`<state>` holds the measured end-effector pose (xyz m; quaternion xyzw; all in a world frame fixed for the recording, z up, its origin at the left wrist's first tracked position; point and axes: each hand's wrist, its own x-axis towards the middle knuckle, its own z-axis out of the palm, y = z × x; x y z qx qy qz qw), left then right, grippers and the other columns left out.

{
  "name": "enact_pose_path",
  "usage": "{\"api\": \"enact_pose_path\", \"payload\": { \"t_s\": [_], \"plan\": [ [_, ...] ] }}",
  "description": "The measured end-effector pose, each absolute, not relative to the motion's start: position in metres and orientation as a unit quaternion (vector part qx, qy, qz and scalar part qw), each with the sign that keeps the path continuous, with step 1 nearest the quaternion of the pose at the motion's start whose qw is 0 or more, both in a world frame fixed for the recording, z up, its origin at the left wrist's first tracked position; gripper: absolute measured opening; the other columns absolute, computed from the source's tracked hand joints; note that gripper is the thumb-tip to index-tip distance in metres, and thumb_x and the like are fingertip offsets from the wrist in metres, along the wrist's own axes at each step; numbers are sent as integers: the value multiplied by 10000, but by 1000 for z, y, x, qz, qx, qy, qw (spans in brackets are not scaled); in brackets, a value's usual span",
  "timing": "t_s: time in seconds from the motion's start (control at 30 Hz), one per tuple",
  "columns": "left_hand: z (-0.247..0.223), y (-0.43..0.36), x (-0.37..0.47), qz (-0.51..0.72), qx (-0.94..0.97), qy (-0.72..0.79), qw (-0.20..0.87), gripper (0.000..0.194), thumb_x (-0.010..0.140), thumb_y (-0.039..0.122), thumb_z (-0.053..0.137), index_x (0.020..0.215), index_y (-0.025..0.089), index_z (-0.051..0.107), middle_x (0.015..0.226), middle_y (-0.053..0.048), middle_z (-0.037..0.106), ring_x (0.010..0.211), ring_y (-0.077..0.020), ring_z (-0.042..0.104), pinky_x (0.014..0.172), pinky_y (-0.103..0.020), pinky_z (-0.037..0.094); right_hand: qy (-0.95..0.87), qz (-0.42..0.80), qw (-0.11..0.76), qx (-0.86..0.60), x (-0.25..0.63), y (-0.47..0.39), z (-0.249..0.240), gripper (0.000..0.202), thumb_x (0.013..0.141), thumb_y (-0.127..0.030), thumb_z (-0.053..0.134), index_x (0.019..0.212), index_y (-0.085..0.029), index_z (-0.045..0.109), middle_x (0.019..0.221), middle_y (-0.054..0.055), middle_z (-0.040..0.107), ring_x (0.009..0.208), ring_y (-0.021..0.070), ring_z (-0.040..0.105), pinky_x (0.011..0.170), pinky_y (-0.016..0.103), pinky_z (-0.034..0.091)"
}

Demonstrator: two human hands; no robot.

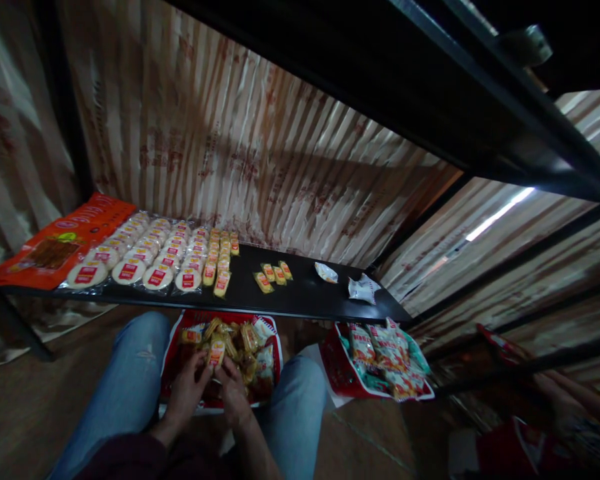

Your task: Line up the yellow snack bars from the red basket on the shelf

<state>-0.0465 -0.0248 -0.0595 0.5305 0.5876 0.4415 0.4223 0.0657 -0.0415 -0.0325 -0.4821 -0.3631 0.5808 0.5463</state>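
A small yellow snack packet (217,351) with a red label is held upright between my left hand (187,387) and my right hand (234,390), the fingers of both closed on its lower edges. Both hands are over a red box with a white rim (279,347), which stands between my knees. Inside it lie several more yellow packets (250,337) and a few white wrappers. On the black shelf (300,293) in front, yellow packets (223,283) form rows. Beside them lie rows of round white crackers (129,270) in clear wrap with red labels.
An orange bag (60,243) lies at the shelf's left end. Loose yellow packets (273,275) and two white packets (363,289) lie farther right. A second red box (337,367) holds several snack bags. An upper shelf (380,80) hangs overhead. Another person's arm (560,393) shows at right.
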Motion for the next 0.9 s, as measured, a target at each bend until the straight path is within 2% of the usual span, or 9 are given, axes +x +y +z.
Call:
{"api": "enact_pose_path", "payload": {
  "t_s": [0.13, 0.27, 0.43, 0.73, 0.9],
  "plan": [
    [-63, -25, -46, 426, 547, 585, 421, 404, 724, 472, 480, 987, 184, 585, 942, -105, 708, 881, -242, 675, 823, -398, 521, -307, 632, 547, -455, 68, -42, -40, 336, 641, -427, 747, 946, -288, 715, 982, 23, 718, 1030, 253, 639, 995, 423, 426],
    [-63, -25, -44, 420, 543, 590, 424, 417, 722, 461, 488, 1029, 194, 579, 972, -99, 704, 894, -239, 675, 806, -387, 532, -264, 613, 574, -475, 70, -40, -53, 425, 620, -459, 755, 1009, -301, 687, 1000, 34, 713, 985, 254, 660, 940, 418, 472],
    [-59, -25, -43, 445, 526, 581, 433, 386, 727, 438, 499, 1027, 209, 577, 985, -85, 703, 891, -227, 676, 800, -374, 537, -301, 583, 566, -499, 72, -36, -59, 436, 649, -463, 747, 1020, -246, 679, 1059, 54, 703, 1032, 254, 638, 948, 408, 469],
    [-62, -23, -43, 457, 520, 573, 438, 381, 742, 422, 483, 1022, 181, 576, 1043, -115, 686, 967, -234, 655, 889, -400, 503, -289, 616, 570, -461, 68, -35, -44, 335, 656, -393, 743, 959, -256, 699, 991, 40, 718, 952, 241, 664, 871, 381, 508],
    [-52, -18, -45, 468, 520, 574, 425, 390, 761, 440, 507, 1047, 184, 577, 1075, -108, 675, 989, -230, 646, 897, -389, 500, -303, 596, 574, -473, 62, -28, -33, 344, 682, -392, 728, 995, -253, 696, 1036, 32, 705, 968, 217, 650, 906, 362, 489]
  ]
}}
